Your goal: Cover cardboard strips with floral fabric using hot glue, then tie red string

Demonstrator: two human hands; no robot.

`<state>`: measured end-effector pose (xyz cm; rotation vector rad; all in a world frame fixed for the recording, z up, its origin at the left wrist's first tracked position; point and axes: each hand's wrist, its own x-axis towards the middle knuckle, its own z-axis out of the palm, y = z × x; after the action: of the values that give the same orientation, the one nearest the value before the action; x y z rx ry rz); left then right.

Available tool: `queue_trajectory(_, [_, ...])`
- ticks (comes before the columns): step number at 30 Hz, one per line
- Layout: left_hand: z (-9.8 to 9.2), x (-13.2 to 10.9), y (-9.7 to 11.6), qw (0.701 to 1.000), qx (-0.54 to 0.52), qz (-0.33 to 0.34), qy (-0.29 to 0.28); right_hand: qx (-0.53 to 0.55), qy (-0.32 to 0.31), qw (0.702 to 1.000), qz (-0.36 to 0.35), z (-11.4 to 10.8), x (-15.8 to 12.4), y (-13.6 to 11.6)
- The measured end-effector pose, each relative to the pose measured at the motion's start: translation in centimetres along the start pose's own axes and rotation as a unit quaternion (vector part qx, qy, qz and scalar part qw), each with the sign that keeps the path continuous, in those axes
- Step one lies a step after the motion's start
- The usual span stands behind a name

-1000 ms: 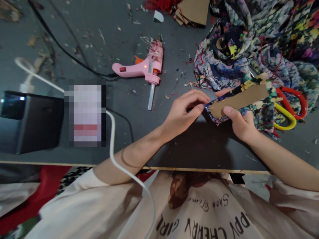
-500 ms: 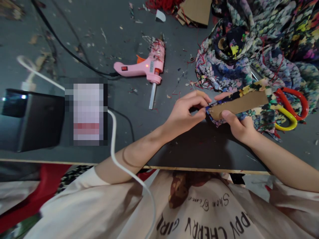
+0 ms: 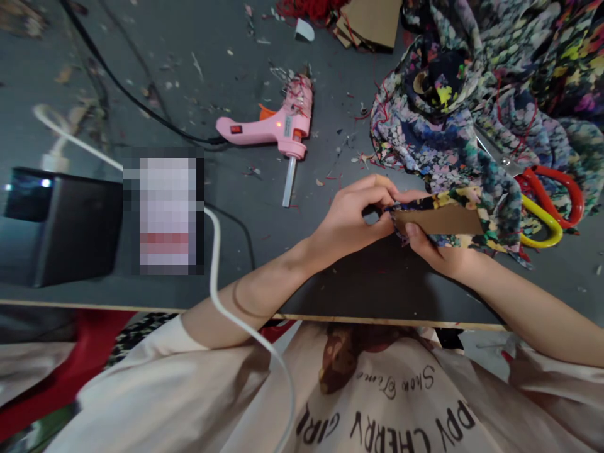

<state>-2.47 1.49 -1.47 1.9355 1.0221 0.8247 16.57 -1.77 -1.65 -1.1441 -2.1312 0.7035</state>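
A strip of brown cardboard [image 3: 443, 221] lies against a piece of floral fabric [image 3: 503, 220], whose edges show around it. My right hand [image 3: 436, 248] grips both from below, thumb pressed on the cardboard and fingers mostly hidden behind. At the left end, my left hand [image 3: 361, 211] pinches the fabric edge between thumb and fingers. Beside the fabric's right end are scissors [image 3: 550, 201] with one red and one yellow handle loop, lying partly over the fabric pile. A pink glue gun [image 3: 274, 129] with its small light lit rests on the table left of my hands.
Crumpled floral fabric [image 3: 425, 132] fills the upper right. Cardboard pieces [image 3: 370, 25] and red thread [image 3: 309, 7] lie at the back. A black box-shaped device [image 3: 78, 229] stands at left, near a blurred-out object [image 3: 165, 214]. A white cable [image 3: 214, 264] crosses my left forearm.
My right hand has shifted slightly left and down, and the cardboard with its fabric has turned more level. More of the scissors' blades now shows. My left hand keeps pinching the left end.
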Motion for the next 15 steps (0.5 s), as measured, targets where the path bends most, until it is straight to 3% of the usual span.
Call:
queue_trajectory(3, [-0.1, 0.0, 0.0, 1.0, 0.008, 0.001, -0.008, 0.03, 0.01, 0.999, -0.029, -0.3, 0.2, -0.6])
queue_trajectory(7, [0.0, -0.1, -0.1, 1.0, 0.018, 0.016, -0.015, -0.017, -0.004, 0.999, -0.031, -0.3, 0.3, -0.9])
queue_trajectory(12, [0.1, 0.0, -0.2, 0.999, 0.01, 0.033, -0.013, -0.037, 0.066, 0.992, -0.099, 0.5, 0.2, -0.7])
queue_trajectory(15, [0.1, 0.1, -0.1, 1.0, 0.008, 0.019, -0.023, -0.014, 0.061, 0.994, -0.089, 0.5, 0.2, -0.7])
